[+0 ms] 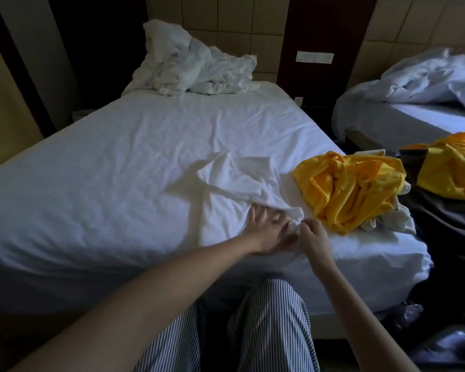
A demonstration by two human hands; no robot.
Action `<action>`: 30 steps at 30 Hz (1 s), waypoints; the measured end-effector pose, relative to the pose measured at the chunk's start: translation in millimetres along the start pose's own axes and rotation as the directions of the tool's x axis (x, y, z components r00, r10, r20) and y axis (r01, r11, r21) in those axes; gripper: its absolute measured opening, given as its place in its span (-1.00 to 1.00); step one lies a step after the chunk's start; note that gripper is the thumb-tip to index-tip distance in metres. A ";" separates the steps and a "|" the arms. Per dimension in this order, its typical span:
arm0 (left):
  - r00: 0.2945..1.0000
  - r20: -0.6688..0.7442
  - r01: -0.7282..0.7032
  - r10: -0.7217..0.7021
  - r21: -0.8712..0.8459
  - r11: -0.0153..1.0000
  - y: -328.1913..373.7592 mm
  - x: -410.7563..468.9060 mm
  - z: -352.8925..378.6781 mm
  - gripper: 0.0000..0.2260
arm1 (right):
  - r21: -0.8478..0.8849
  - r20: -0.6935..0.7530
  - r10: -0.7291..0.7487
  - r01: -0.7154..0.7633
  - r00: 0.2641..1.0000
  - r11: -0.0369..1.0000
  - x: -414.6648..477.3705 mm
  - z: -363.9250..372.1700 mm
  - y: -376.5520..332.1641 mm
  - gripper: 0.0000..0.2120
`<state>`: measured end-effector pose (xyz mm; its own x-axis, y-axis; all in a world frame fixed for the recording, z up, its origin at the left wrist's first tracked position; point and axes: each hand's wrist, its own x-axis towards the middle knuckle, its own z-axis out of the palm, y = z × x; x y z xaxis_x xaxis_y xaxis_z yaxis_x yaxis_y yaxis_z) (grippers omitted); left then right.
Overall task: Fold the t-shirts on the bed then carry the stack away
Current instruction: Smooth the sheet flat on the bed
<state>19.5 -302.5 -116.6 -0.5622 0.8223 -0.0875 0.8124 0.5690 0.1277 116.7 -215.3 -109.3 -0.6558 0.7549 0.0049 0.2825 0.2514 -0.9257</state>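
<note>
Left hand (269,226) fingers spread flat on white t-shirt (242,183), right hand (313,232) fingers pinching its hem near bed (91,183) edge

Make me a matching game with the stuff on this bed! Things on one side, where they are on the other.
Things:
1. white t-shirt
2. yellow t-shirt
3. crumpled bedding
4. striped trousers

Places:
A. at the head of the bed
B. below the bed's near edge
C. under both hands, left hand and right hand
D. near the bed's right edge

Pairs: 1-C, 2-D, 3-A, 4-B
</note>
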 end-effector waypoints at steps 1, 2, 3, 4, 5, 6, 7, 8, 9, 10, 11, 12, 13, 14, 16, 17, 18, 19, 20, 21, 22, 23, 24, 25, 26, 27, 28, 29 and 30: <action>1.000 0.009 -0.012 0.012 0.004 1.000 -1.8 -1.8 -0.4 -0.46 | 0.027 -0.018 -0.016 0.016 1.000 1.000 -2.3 1.5 -1.6 -0.83; 0.999 0.038 -0.027 0.027 -0.009 1.000 -3.4 -3.2 -5.3 -0.45 | 0.047 -0.034 -0.058 0.059 0.998 0.997 -4.0 3.2 -3.7 -0.73; 0.996 0.079 -0.031 0.036 -0.060 0.998 -5.8 -2.7 -10.9 -0.45 | 0.025 -0.049 -0.117 0.118 0.992 0.993 -4.8 5.4 -6.4 -0.64; 0.993 0.111 -0.026 0.043 -0.147 0.989 -8.7 -2.5 -18.7 -0.46 | -0.048 -0.057 -0.176 0.173 0.983 0.984 -5.3 7.2 -9.9 -0.62; 0.994 0.096 -0.033 0.057 -0.233 0.972 -14.4 -2.1 -25.9 -0.48 | -0.162 -0.054 -0.234 0.223 0.971 0.961 -4.8 8.9 -12.7 -0.63; 0.996 0.050 -0.058 0.074 -0.274 0.960 -22.5 -2.7 -31.6 -0.50 | -0.306 -0.029 -0.307 0.284 0.951 0.909 -4.8 9.9 -14.9 -0.63; 0.996 -0.013 -0.088 0.088 -0.260 0.961 -32.2 -5.4 -35.9 -0.53 | -0.428 0.027 -0.382 0.356 0.924 0.831 -3.7 11.7 -13.7 -0.64; 0.994 -0.071 -0.101 0.088 -0.209 0.973 -44.0 -9.2 -37.7 -0.56 | -0.512 0.095 -0.442 0.425 0.892 0.746 -4.9 12.2 -13.3 -0.66; 0.989 -0.127 -0.092 0.074 -0.143 0.985 -57.5 -13.4 -36.9 -0.57 | -0.553 0.158 -0.476 0.477 0.865 0.683 -1.6 13.8 -5.4 -0.67; 0.985 -0.167 -0.064 0.048 -0.091 0.994 -70.6 -18.6 -35.1 -0.57 | -0.585 0.210 -0.474 0.498 0.855 0.640 -1.7 13.3 0.2 -0.67; 0.981 -0.194 -0.023 0.010 -0.063 0.998 -82.4 -24.4 -32.3 -0.57 | -0.595 0.250 -0.446 0.500 0.859 0.629 -0.6 11.7 7.5 -0.68; 0.975 -0.222 0.017 -0.029 -0.054 0.998 -91.4 -30.2 -30.4 -0.57 | -0.610 0.267 -0.408 0.481 0.873 0.630 -1.1 8.9 10.4 -0.72; 0.962 -0.263 0.056 -0.075 -0.078 0.995 -98.2 -32.7 -26.9 -0.55 | -0.631 0.261 -0.395 0.465 0.881 0.621 0.1 5.7 10.7 -0.76; 0.941 -0.307 0.095 -0.139 -0.152 0.984 -100.4 -36.3 -27.0 -0.53 | -0.656 0.242 -0.408 0.458 0.881 0.600 1.1 2.0 7.7 -0.78; 0.860 -0.345 0.182 -0.376 -0.481 0.858 -101.7 -35.9 -28.6 -0.59 | -0.688 0.205 -0.493 0.482 0.846 0.542 6.2 -2.6 -0.1 -0.77; 0.799 -0.306 0.213 -0.518 -0.662 0.719 -102.6 -31.0 -31.5 -0.62 | -0.690 0.206 -0.535 0.509 0.820 0.514 10.2 -2.1 -4.6 -0.75; 0.731 -0.228 0.225 -0.643 -0.808 0.544 -104.0 -23.7 -36.6 -0.61 | -0.685 0.231 -0.558 0.540 0.797 0.488 14.2 -0.2 -10.8 -0.73; 0.661 -0.121 0.204 -0.741 -0.921 0.333 -107.4 -14.2 -41.2 -0.57 | -0.670 0.276 -0.583 0.588 0.764 0.453 19.5 4.0 -15.6 -0.69; 0.607 0.003 0.144 -0.794 -0.984 0.106 -111.0 -3.9 -45.3 -0.53 | -0.653 0.337 -0.583 0.629 0.740 0.421 24.3 10.5 -20.3 -0.65; 0.576 0.108 0.057 -0.810 -0.994 -0.092 -114.7 6.5 -48.9 -0.48 | -0.634 0.397 -0.580 0.669 0.711 0.386 29.6 18.1 -23.7 -0.63; 0.560 0.168 -0.032 -0.811 -0.974 -0.224 -118.5 16.5 -51.1 -0.44 | -0.622 0.448 -0.565 0.695 0.693 0.360 33.3 25.8 -26.2 -0.62; 0.542 0.191 -0.105 -0.818 -0.951 -0.291 -122.7 26.6 -50.7 -0.41 | -0.612 0.485 -0.553 0.715 0.678 0.339 37.0 33.7 -25.7 -0.61; 0.523 0.182 -0.146 -0.833 -0.944 -0.297 -125.7 35.3 -49.8 -0.41 | -0.603 0.515 -0.536 0.727 0.669 0.328 38.3 40.3 -25.4 -0.61; 0.505 0.147 -0.136 -0.851 -0.960 -0.246 -128.3 43.2 -48.1 -0.42 | -0.594 0.537 -0.523 0.737 0.662 0.322 39.1 45.2 -23.8 -0.60; 0.495 0.084 -0.091 -0.865 -0.985 -0.148 -130.6 52.3 -46.9 -0.45 | -0.584 0.553 -0.515 0.746 0.654 0.320 39.0 47.7 -22.1 -0.60; 0.500 0.011 -0.033 -0.866 -0.999 -0.031 -131.2 61.3 -49.6 -0.51 | -0.569 0.559 -0.524 0.757 0.643 0.322 39.7 48.5 -18.9 -0.60; 0.507 -0.063 0.013 -0.859 -0.997 0.081 -130.4 70.6 -56.4 -0.59 | -0.555 0.561 -0.530 0.763 0.637 0.330 40.1 47.3 -17.1 -0.60; 0.514 -0.122 0.041 -0.849 -0.985 0.167 -129.2 83.6 -65.1 -0.69 | -0.548 0.561 -0.533 0.767 0.633 0.333 41.7 45.9 -15.5 -0.60; 0.532 -0.162 0.038 -0.831 -0.976 0.214 -125.7 97.3 -76.6 -0.76 | -0.546 0.565 -0.530 0.768 0.632 0.333 43.6 44.5 -14.6 -0.59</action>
<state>-149.2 -294.1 -65.5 -0.9993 -0.0360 0.0069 0.0013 0.1521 0.9884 52.9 -213.0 -112.4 -0.9599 0.0016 0.2805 -0.0271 0.9948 -0.0983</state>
